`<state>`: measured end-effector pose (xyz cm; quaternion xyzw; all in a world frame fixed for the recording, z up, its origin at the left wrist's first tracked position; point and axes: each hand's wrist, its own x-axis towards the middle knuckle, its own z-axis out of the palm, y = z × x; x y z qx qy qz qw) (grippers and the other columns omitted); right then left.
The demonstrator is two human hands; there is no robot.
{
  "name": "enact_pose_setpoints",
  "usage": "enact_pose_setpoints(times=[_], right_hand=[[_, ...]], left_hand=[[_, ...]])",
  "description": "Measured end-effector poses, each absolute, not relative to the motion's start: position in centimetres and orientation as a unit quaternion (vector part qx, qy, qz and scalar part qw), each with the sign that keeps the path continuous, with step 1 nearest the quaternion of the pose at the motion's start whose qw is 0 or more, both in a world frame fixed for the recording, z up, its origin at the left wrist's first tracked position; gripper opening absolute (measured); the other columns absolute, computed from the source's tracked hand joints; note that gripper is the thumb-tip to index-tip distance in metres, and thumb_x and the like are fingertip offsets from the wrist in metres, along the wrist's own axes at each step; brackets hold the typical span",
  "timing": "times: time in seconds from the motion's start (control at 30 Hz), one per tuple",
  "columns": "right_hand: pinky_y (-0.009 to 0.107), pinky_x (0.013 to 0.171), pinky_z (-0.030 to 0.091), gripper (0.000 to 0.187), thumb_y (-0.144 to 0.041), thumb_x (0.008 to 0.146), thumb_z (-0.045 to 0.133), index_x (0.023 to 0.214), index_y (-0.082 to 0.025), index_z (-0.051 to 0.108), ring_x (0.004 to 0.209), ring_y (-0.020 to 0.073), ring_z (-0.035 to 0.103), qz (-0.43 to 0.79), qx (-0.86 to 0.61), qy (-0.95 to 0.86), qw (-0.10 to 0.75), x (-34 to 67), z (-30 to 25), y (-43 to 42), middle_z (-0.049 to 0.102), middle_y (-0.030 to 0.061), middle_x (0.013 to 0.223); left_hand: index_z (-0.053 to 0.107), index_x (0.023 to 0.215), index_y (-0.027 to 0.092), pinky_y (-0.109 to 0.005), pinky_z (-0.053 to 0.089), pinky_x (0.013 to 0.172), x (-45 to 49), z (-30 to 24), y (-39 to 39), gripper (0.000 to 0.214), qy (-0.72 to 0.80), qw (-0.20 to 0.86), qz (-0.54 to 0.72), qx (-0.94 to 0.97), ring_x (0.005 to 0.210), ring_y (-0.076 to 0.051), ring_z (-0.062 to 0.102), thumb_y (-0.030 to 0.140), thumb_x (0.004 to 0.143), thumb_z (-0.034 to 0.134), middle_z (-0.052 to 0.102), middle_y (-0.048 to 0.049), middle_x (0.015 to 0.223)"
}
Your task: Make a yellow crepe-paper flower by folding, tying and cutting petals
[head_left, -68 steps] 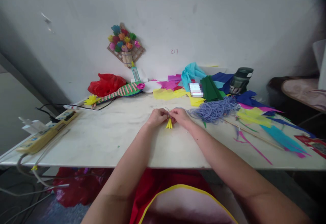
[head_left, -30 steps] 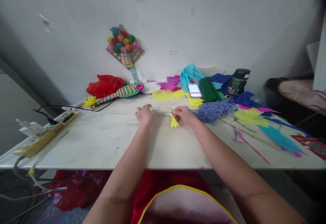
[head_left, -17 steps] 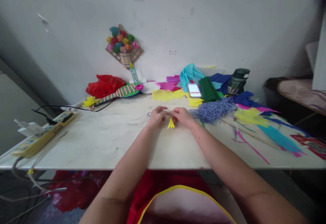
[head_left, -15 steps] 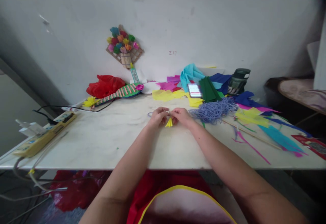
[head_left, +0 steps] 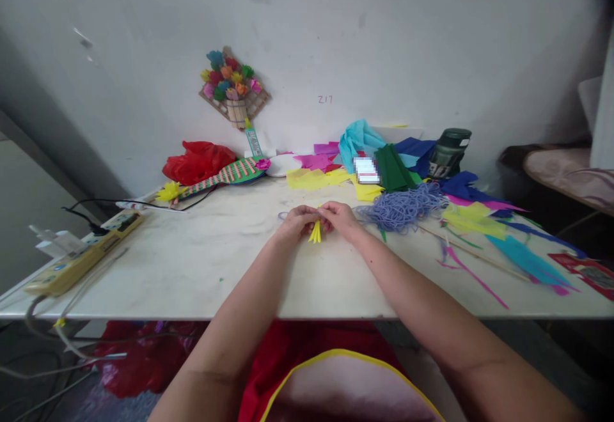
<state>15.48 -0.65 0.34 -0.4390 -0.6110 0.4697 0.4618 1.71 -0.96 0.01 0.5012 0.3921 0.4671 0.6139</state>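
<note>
**Both hands pinched on a small yellow paper bundle**

The white table [head_left: 192,268] is broad, smooth and faintly marbled, matt under my forearms. Along its far and right side lies a litter of thin coloured paper [head_left: 472,217]: flat sheets and long pointed slivers, light and soft-edged. Just to the right of my hands sits a heap of lavender cord [head_left: 405,206], round, limp and tangled. My left hand [head_left: 296,221] and right hand [head_left: 341,217] meet near the middle of the table. Their fingertips are closed together on the top of a yellow paper bundle [head_left: 315,234], and its narrow folded strips fan out toward me, low over the surface. A thin pale strand [head_left: 282,215] loops beside my left hand; I cannot tell whether it runs to the bundle. As I judge it, the pinch works best tight at the neck, fingers close together, with only a light pull so the flimsy strips neither slip nor tear.
</note>
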Motion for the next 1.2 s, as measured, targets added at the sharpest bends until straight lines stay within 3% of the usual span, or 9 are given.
enact_pose_setpoints(times=[0.1, 0.3, 0.43, 0.77, 1.0, 1.2], right_hand=[[0.018, 0.038, 0.041, 0.015, -0.032, 0.071, 0.056, 0.069, -0.018, 0.054, 0.036, 0.0064, 0.046, 0.462, -0.441, -0.613, 0.466, 15.4, 0.2, -0.6, 0.051, -0.0062, 0.048], [0.019, 0.035, 0.04, 0.016, -0.035, 0.072, 0.054, 0.076, -0.02, 0.052, 0.033, 0.0071, 0.046, 0.46, -0.448, -0.606, 0.47, 15.4, -0.1, -0.3, 0.051, -0.0073, 0.048], [0.019, 0.034, 0.039, 0.015, -0.035, 0.074, 0.052, 0.079, -0.022, 0.048, 0.033, 0.0084, 0.047, 0.46, -0.45, -0.602, 0.472, 15.5, -0.5, 0.1, 0.053, -0.0076, 0.048], [0.018, 0.032, 0.038, 0.014, -0.034, 0.077, 0.05, 0.079, -0.022, 0.043, 0.032, 0.009, 0.049, 0.475, -0.465, -0.591, 0.458, 15.3, -0.4, 0.0, 0.053, -0.0079, 0.045], [0.019, 0.032, 0.039, 0.012, -0.031, 0.077, 0.051, 0.078, -0.021, 0.043, 0.032, 0.0097, 0.05, 0.483, -0.464, -0.588, 0.454, 15.4, -0.8, 0.4, 0.054, -0.0066, 0.046], [0.019, 0.033, 0.04, 0.009, -0.027, 0.077, 0.049, 0.077, -0.02, 0.043, 0.032, 0.0094, 0.05, 0.485, -0.461, -0.59, 0.452, 15.3, -0.9, 0.5, 0.054, -0.0066, 0.046]], left_hand=[[0.052, 0.072, 0.012, -0.018, 0.032, 0.041, 1.7, -0.3, -0.9, 0.029, 0.407, 0.593, 0.458, 0.522, 0.04, -0.005, 0.043, 0.027, 0.056, 0.071, 0.053, 0.0019, 0.052], [0.042, 0.09, 0.018, -0.019, 0.034, 0.04, 1.8, -0.4, -0.9, 0.051, 0.428, 0.521, 0.497, 0.545, 0.037, -0.007, 0.046, 0.033, 0.054, 0.075, 0.051, 0.0083, 0.05], [0.038, 0.086, 0.02, -0.018, 0.034, 0.04, 1.9, -0.5, -0.8, 0.051, 0.438, 0.495, 0.497, 0.562, 0.036, -0.006, 0.046, 0.034, 0.053, 0.074, 0.05, 0.01, 0.05], [0.028, 0.113, 0.019, -0.019, 0.037, 0.042, 2.3, -0.5, -0.9, 0.071, 0.482, 0.437, 0.522, 0.552, 0.037, -0.008, 0.049, 0.023, 0.057, 0.072, 0.049, 0.0106, 0.054], [0.037, 0.098, 0.019, -0.018, 0.034, 0.042, 2.7, -0.5, -0.9, 0.056, 0.558, 0.371, 0.529, 0.521, 0.038, -0.007, 0.046, 0.019, 0.054, 0.072, 0.047, 0.0107, 0.052], [0.052, 0.073, 0.018, -0.019, 0.034, 0.044, 2.6, -0.8, -0.8, 0.018, 0.54, 0.309, 0.507, 0.597, 0.043, -0.008, 0.046, 0.019, 0.059, 0.063, 0.047, 0.007, 0.049]])
